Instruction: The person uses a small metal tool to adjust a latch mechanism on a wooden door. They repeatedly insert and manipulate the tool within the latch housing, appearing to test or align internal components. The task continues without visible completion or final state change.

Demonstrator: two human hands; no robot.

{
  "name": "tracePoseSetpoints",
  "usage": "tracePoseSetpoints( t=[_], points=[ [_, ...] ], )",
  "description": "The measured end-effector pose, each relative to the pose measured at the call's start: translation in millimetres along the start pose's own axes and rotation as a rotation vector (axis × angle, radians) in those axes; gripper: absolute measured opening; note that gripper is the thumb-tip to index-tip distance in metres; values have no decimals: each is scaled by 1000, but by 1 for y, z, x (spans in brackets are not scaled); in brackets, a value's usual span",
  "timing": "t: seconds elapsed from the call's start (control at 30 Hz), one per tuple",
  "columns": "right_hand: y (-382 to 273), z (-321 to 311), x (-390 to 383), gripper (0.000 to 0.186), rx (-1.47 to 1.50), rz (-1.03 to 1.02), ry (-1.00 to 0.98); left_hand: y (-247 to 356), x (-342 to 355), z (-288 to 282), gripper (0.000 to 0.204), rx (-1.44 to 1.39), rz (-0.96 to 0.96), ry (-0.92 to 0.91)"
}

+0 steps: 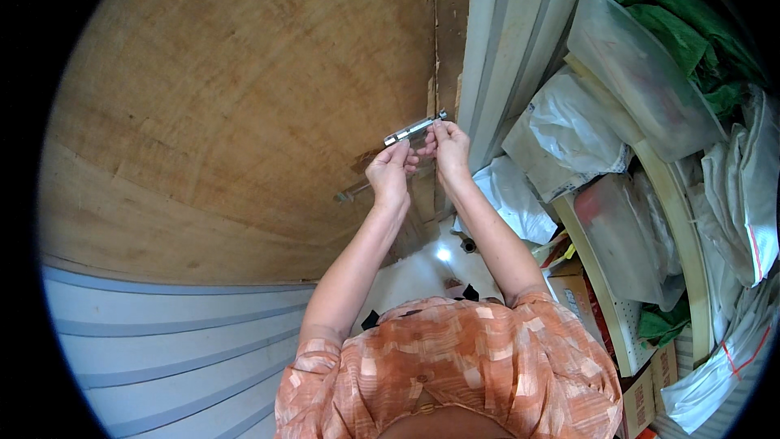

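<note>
One slim silver fitting point(413, 130) is held between left hand point(389, 176) and right hand point(452, 150).
Its ends are pinched by narrowed fingers, one wooden panel point(244, 97) standing behind. At right, two translucent bins point(646, 81) are seen, something reddish point(591, 202) blurred in the lower one.

Along the right side, cream shelves point(681, 215) hold an upper clear bin point(642, 73) tilted beside a bunched green sheet point(670, 16), and a lower clear bin point(621, 232). A crumpled white plastic bag point(573, 126) lies just left of the upper bin. Folded whitish sacks point(739, 183), some with red stripes, hang at the far right. Brown cardboard boxes point(654, 390) stand near the bottom. A ridged pale wall point(187, 333) fills the lower left, and a bright spot shines on the pale floor point(406, 272).
</note>
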State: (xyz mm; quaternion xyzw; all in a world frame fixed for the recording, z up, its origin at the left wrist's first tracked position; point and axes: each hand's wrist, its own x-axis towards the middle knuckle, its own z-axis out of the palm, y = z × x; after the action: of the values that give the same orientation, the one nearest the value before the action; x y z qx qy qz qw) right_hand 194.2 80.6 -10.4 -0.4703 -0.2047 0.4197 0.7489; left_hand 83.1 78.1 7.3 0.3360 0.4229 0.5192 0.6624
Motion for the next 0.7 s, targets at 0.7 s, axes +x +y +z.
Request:
tracePoseSetpoints(
  t=[0.7],
  points=[
    [5, -6, -3, 20, 66, -18, -68, 0, -1, 5, 13, 165, 120, 62]
  ],
)
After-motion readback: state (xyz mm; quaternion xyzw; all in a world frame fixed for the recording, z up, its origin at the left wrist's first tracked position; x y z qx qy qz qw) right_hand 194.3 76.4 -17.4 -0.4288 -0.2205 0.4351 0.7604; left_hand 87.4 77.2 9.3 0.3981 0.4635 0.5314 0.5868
